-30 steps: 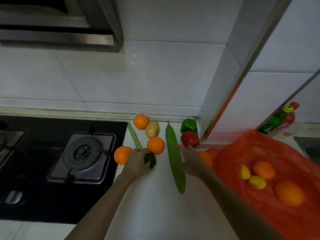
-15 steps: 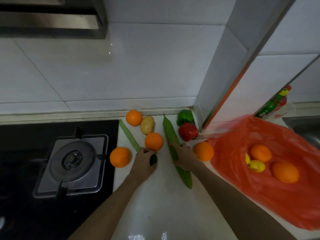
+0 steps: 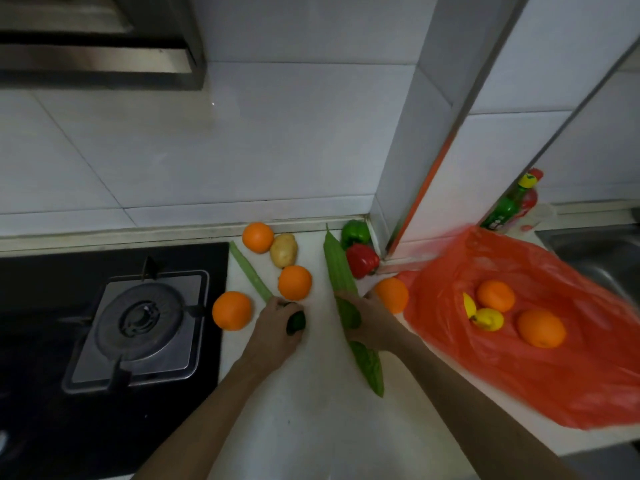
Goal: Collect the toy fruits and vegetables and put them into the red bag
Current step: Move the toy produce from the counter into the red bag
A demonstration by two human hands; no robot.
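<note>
Head view, looking down at a white table (image 3: 311, 403) beside a black stove (image 3: 145, 320). My left hand (image 3: 273, 329) is curled round a small dark green fruit (image 3: 296, 322), which sits on the table. My right hand (image 3: 372, 323) grips the middle of a long green gourd (image 3: 341, 271) that lies lengthwise in front of me.

The red bag (image 3: 554, 393) lies open on the right of the table. Inside it I see two oranges (image 3: 541, 328) and two yellow lemons (image 3: 489, 319), so I judge the task under halfway done.

Not yet bagged: an orange by the stove (image 3: 231, 310), a middle orange (image 3: 294, 282), a far orange (image 3: 258, 237), an orange beside the bag (image 3: 392, 294), a potato (image 3: 283, 250), a green pepper (image 3: 355, 232), a red pepper (image 3: 362, 260) and a thin green stalk (image 3: 249, 271), plus the two things in my hands.
</note>
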